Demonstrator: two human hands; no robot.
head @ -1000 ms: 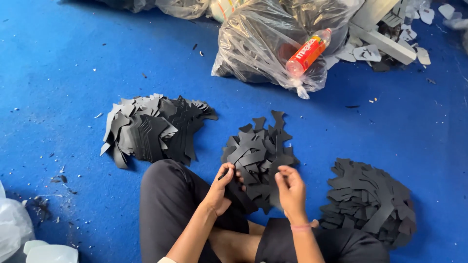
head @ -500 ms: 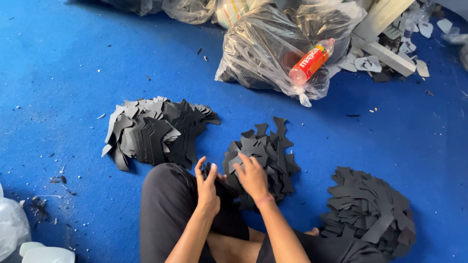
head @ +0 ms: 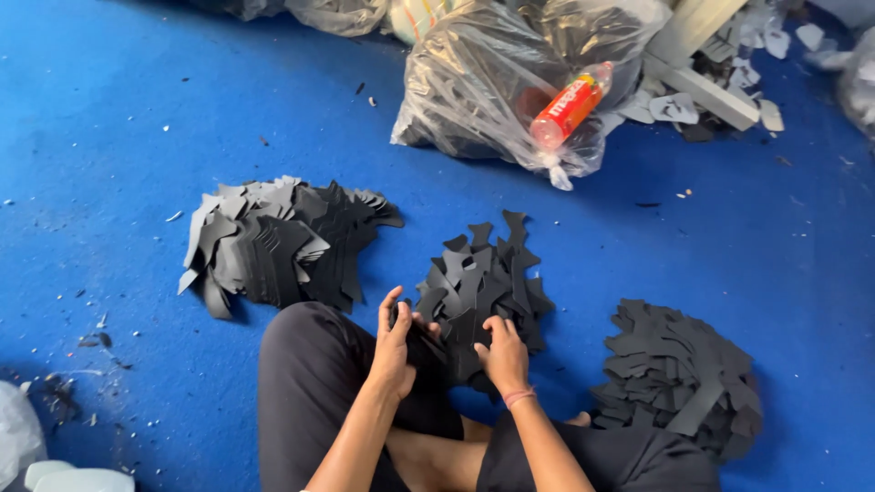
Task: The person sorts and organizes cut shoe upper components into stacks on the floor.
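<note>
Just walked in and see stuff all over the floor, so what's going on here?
A person sits cross-legged on the blue floor, both hands in the middle pile of black cut pieces. The left hand and right hand rest on its near edge. Similar piles lie to the left and right. A clear bag with a red bottle sits beyond.

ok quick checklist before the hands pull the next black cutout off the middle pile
1. Both hands on the work: left hand and right hand rest on the near edge of the middle pile: ok.
2. One single piece pinched: cannot tell, the black pieces overlap under the fingers.
3. Piles kept apart: left pile and right pile each sit separate from the middle one on the blue floor: ok.
4. Floor clean around the piles: small scraps and specks lie at the left: not ok.
5. Clear bag with the orange bottle out of the way: ok.
</note>
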